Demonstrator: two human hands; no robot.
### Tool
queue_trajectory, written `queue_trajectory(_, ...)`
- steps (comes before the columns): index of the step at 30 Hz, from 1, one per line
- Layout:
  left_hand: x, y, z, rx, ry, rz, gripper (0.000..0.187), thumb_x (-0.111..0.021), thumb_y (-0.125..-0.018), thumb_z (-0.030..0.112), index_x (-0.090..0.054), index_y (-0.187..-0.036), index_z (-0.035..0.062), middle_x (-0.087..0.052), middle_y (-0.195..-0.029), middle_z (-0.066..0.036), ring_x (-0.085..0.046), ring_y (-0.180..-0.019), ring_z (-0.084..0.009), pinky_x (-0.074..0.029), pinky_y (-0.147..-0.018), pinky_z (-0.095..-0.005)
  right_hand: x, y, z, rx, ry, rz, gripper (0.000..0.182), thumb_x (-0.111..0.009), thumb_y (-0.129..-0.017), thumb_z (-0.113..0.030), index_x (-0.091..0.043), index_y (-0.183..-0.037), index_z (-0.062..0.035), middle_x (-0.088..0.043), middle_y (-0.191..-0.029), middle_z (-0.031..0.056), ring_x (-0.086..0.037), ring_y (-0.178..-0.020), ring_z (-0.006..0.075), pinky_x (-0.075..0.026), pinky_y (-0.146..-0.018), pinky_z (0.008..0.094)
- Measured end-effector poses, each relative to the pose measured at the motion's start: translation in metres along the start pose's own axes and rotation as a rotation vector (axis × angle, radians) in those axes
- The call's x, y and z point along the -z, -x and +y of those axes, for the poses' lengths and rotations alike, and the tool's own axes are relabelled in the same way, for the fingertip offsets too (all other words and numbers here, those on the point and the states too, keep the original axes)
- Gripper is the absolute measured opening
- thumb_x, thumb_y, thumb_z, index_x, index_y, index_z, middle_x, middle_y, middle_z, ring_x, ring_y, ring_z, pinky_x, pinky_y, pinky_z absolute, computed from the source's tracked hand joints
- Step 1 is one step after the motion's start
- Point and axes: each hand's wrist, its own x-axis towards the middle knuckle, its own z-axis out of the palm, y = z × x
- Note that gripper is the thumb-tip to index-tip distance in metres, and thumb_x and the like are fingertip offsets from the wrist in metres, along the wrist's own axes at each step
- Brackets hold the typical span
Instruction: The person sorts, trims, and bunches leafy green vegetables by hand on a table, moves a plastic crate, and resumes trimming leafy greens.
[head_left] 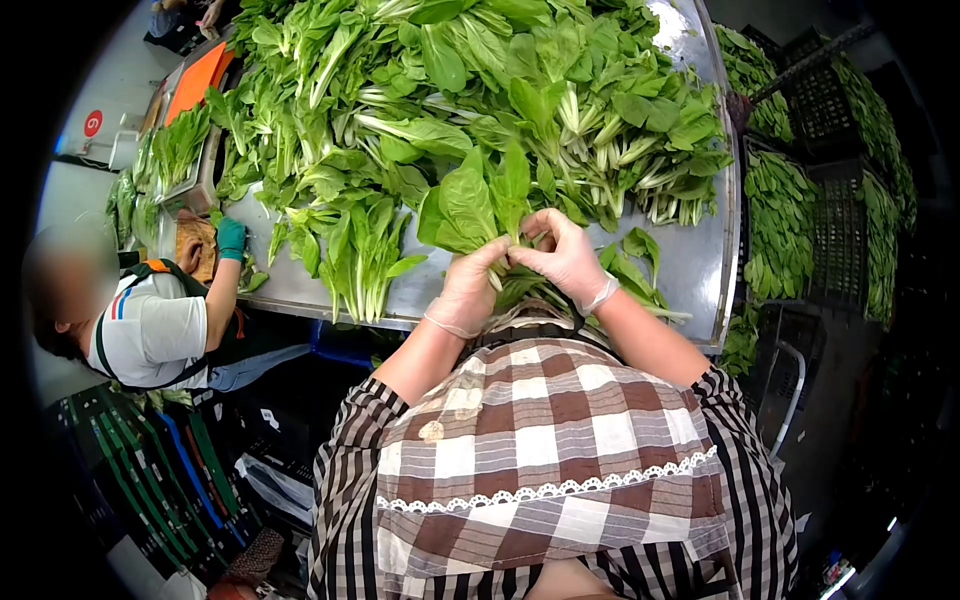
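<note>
Both my hands wear thin clear gloves and meet at the near edge of the metal table. My left hand (472,288) is closed around the stem end of a small bunch of leafy greens (466,212), its leaves pointing away from me. Thumb and fingers of my right hand (563,258) pinch at the same stems from the right side; exactly what lies between those fingertips is partly hidden. A neat bunch of greens (362,262) lies left of my hands, and loose leaves (632,262) lie beside my right wrist.
A large heap of greens (440,90) covers much of the metal table (690,290). At the left, a co-worker (165,320) with a green glove works at the table's end. Black crates (838,235) of greens are stacked at the right; more crates (150,480) stand lower left.
</note>
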Motion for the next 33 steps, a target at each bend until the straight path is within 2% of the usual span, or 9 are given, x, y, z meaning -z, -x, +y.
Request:
queue_trajectory(7,0.016,-0.002,-0.004,0.05,0.001,-0.017,0.037,-0.067,-0.087,0.009,-0.059,-0.121,-0.0019,-0.066,-0.114,-0.009,-0.062,-0.104,-0.021,-0.048,-0.096,-0.0345,-0.006,0.001,0.004,0.255,0.212,0.073,0.022,-0.078,-0.073,-0.019,-0.065,-0.083,-0.0047,-0.06,-0.087,0.0098,-0.06,-0.071,0.0231,-0.048,-0.064,0.0321)
queue_trajectory(10,-0.005,0.01,0.001,-0.074,-0.05,-0.075,0.039,-0.068,-0.086,0.01,-0.059,-0.121,-0.002,-0.066,-0.115,-0.009,-0.061,-0.106,-0.0203,-0.046,-0.098,-0.0341,-0.007,0.005,-0.001,0.279,0.364,0.128,0.019,-0.076,-0.073,-0.018,-0.064,-0.082,-0.0063,-0.063,-0.088,0.0102,-0.063,-0.072,0.0261,-0.05,-0.064,0.0347)
queue_trajectory(13,-0.002,0.007,-0.001,-0.079,-0.061,-0.096,0.037,-0.069,-0.085,0.01,-0.061,-0.119,-0.0016,-0.067,-0.114,-0.008,-0.06,-0.107,-0.0196,-0.045,-0.099,-0.0332,-0.009,0.009,-0.013,0.299,0.404,0.139,0.019,-0.076,-0.074,-0.019,-0.062,-0.081,-0.0073,-0.066,-0.088,0.0096,-0.065,-0.071,0.0262,-0.051,-0.064,0.0353)
queue_trajectory(16,-0.008,0.015,0.007,0.019,-0.049,-0.066,0.035,-0.069,-0.084,0.009,-0.063,-0.117,-0.0008,-0.067,-0.113,-0.009,-0.061,-0.105,-0.0197,-0.046,-0.097,-0.0329,-0.006,0.011,-0.018,0.145,0.369,0.037,0.02,-0.076,-0.074,-0.018,-0.063,-0.084,-0.0069,-0.068,-0.083,0.0092,-0.067,-0.068,0.0262,-0.052,-0.062,0.0346)
queue_trajectory(19,-0.002,0.011,0.004,-0.017,-0.019,-0.046,0.031,-0.069,-0.084,0.008,-0.065,-0.114,-0.0001,-0.067,-0.112,-0.009,-0.062,-0.104,-0.0201,-0.047,-0.095,-0.033,-0.004,0.012,-0.015,0.111,0.243,-0.032,0.021,-0.076,-0.075,-0.018,-0.064,-0.086,-0.0059,-0.069,-0.079,0.0094,-0.068,-0.066,0.0237,-0.053,-0.061,0.033)
queue_trajectory(22,-0.001,0.009,0.004,-0.078,-0.039,0.004,0.032,-0.069,-0.084,0.006,-0.063,-0.115,-0.0014,-0.068,-0.107,-0.008,-0.063,-0.098,-0.0191,-0.051,-0.087,-0.032,0.002,0.009,-0.003,0.191,0.343,-0.13,0.023,-0.078,-0.075,-0.017,-0.065,-0.09,-0.0048,-0.069,-0.075,0.0092,-0.068,-0.066,0.0203,-0.053,-0.061,0.0316)
queue_trajectory(25,0.006,0.005,0.002,-0.066,-0.033,0.036,0.034,-0.069,-0.083,0.005,-0.062,-0.116,-0.0001,-0.067,-0.111,-0.009,-0.063,-0.101,-0.0202,-0.049,-0.093,-0.0344,0.002,0.011,-0.017,0.099,0.177,0.002,0.024,-0.077,-0.077,-0.018,-0.066,-0.094,-0.0052,-0.069,-0.074,0.0088,-0.067,-0.065,0.0192,-0.052,-0.06,0.0304)
queue_trajectory(29,0.002,0.006,0.0,-0.067,-0.064,0.037,0.034,-0.069,-0.084,0.005,-0.06,-0.117,-0.0013,-0.066,-0.11,-0.008,-0.063,-0.099,-0.02,-0.05,-0.092,-0.0344,-0.002,0.0,-0.042,0.249,0.281,0.079,0.023,-0.076,-0.081,-0.012,-0.067,-0.1,-0.0025,-0.066,-0.076,0.001,-0.057,-0.065,0.005,-0.047,-0.059,0.021)
queue_trajectory(33,0.002,0.004,0.002,-0.095,-0.049,0.063,0.034,-0.069,-0.085,0.006,-0.06,-0.117,-0.0029,-0.066,-0.11,-0.009,-0.063,-0.097,-0.0204,-0.05,-0.09,-0.0341,-0.005,-0.005,-0.031,0.28,-0.099,0.052,0.011,-0.069,-0.088,-0.004,-0.067,-0.098,-0.0002,-0.065,-0.079,-0.0008,-0.058,-0.07,0.0058,-0.049,-0.065,0.0214)
